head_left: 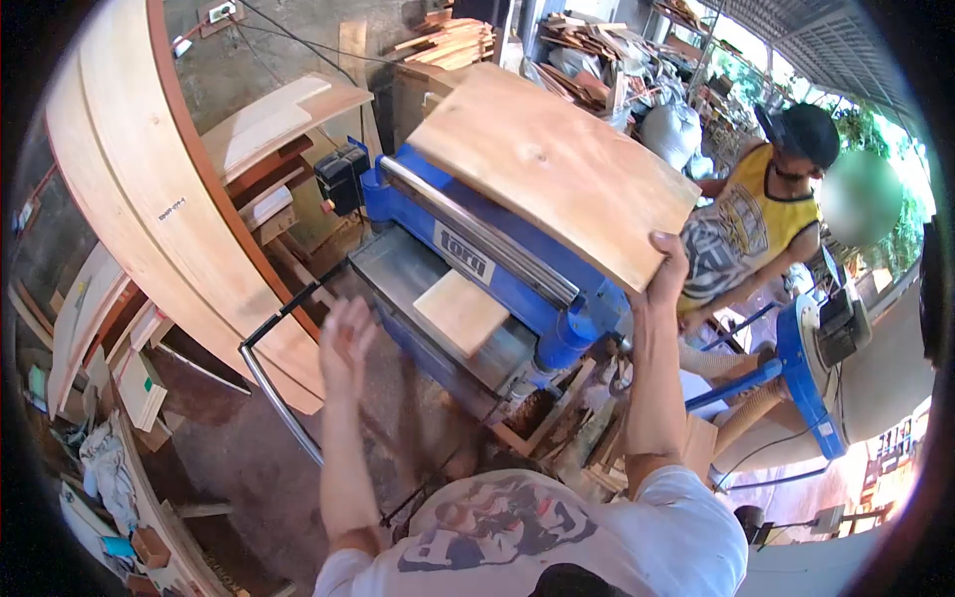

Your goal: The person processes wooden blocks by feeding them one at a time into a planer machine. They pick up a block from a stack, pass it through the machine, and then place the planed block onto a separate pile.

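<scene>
A wide wooden board (557,164) lies over the top of a blue thickness planer (517,264). My right hand (668,267) grips the board's near right corner, thumb on top and the other fingers mostly hidden beneath. My left hand (348,343) is raised in the air left of the planer's metal bed (398,264), holding nothing, its fingers apart and slightly blurred. On that bed sits a smaller wooden block (461,313), partly under the planer's front roller bar (477,231).
A tubular metal handle (284,398) stands left of my left arm. Long planks (149,199) lean at the left. A person in a yellow top (761,219) stands behind the planer, beside a blue-framed machine with hoses (811,368). Scrap wood (587,448) lies near my right arm.
</scene>
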`<state>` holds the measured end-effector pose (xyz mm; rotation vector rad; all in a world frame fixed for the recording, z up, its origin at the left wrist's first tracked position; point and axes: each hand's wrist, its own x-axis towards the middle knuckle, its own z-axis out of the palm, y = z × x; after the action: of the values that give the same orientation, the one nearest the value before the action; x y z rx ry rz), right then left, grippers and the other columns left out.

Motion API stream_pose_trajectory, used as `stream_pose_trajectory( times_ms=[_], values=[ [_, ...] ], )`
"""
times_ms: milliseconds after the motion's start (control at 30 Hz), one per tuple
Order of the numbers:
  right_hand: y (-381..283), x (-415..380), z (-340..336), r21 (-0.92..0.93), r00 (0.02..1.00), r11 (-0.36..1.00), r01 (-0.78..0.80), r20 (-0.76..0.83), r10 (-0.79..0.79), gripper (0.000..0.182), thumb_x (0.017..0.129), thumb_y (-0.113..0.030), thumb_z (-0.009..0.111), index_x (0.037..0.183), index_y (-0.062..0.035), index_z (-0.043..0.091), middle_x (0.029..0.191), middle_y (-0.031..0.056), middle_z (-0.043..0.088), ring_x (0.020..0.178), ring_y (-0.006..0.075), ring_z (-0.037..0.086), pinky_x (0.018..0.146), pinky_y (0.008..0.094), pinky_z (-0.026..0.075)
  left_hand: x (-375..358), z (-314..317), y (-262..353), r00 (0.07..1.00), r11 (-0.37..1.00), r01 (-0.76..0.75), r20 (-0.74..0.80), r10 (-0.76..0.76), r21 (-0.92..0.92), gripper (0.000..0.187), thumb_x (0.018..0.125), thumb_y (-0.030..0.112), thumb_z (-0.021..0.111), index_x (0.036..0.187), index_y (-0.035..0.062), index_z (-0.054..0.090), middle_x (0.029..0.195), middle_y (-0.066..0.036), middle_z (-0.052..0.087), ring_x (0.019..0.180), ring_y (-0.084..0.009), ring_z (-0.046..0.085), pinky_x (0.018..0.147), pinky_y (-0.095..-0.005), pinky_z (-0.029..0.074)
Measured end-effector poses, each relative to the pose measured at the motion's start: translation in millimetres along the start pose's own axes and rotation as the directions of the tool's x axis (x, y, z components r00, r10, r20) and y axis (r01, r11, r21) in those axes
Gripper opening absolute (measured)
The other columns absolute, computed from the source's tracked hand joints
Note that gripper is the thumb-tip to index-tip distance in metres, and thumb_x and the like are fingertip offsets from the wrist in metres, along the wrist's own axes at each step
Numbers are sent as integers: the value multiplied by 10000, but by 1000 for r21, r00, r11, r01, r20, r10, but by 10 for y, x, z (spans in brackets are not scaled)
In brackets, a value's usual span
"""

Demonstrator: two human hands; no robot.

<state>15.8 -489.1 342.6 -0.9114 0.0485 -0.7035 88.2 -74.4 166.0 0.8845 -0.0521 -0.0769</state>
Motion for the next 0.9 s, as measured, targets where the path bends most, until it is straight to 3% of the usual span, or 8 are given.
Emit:
stream_pose_trajectory(
  times_ms=[100,200,367,500,633,733,833,900],
  values=[
    [-95,-266,-228,-6,992,997,-73,101,74,679,758,-199,600,1352,92,449,1237,213,603,1099,333,639,994,408,513,185,133,649,982,993,-31,191,9,113,812,1012,584,361,1503,-58,282,1502,-235,421,1415,-344,377,1155,-452,309],
    [-20,-475,-301,-199,950,952,-234,162,268,701,725,-225,636,1321,117,491,1177,230,640,1016,334,671,915,396,544,64,127,941,901,993,17,428,-66,117,849,991,642,369,1479,-53,355,1422,-199,523,1323,-285,496,1110,-401,377],
    [632,-709,-178,-472,799,781,-409,227,556,553,805,-278,672,1181,121,602,1036,197,699,866,276,709,792,356,569,-995,-346,418,973,944,219,-124,-194,247,608,897,290,711,1369,-19,481,1286,-130,616,1180,-250,603,992,-373,507],
    [1511,-642,-288,-653,617,519,-552,98,781,489,922,-362,642,1099,93,655,990,156,717,812,212,708,736,318,560,-1781,-444,141,851,935,322,-477,-219,145,638,840,185,789,1361,-43,499,1274,-154,619,1176,-248,592,1020,-362,468],
    [2405,-678,-542,-893,744,398,-212,116,658,457,956,-379,619,1053,63,677,931,107,712,713,164,679,655,268,537,-1998,-674,-81,737,897,411,-637,-223,161,646,831,225,813,1318,-89,528,1254,-152,625,1184,-242,576,1038,-365,422],
    [2437,-688,-585,-786,705,404,-469,-58,707,383,959,-356,620,981,16,709,773,55,662,643,131,610,597,264,490,-2003,-577,-67,692,865,440,-705,-157,239,628,832,194,812,1317,-85,528,1253,-147,624,1151,-240,593,1010,-355,450],
    [2392,-1001,-724,-736,846,515,-439,-145,513,366,981,-350,594,889,-15,710,679,5,594,594,92,539,537,255,431,-1890,-460,-137,770,938,218,-637,5,270,597,839,153,803,1314,-82,527,1253,-147,624,1114,-239,615,972,-343,480],
    [2365,-1217,-1034,-692,808,540,-479,-106,580,356,993,-330,576,938,1,696,775,37,649,625,104,582,542,237,455,-1748,-704,-318,783,914,208,-619,58,349,575,851,119,785,1319,-82,519,1255,-151,624,1096,-240,626,954,-339,495]
  ],
)
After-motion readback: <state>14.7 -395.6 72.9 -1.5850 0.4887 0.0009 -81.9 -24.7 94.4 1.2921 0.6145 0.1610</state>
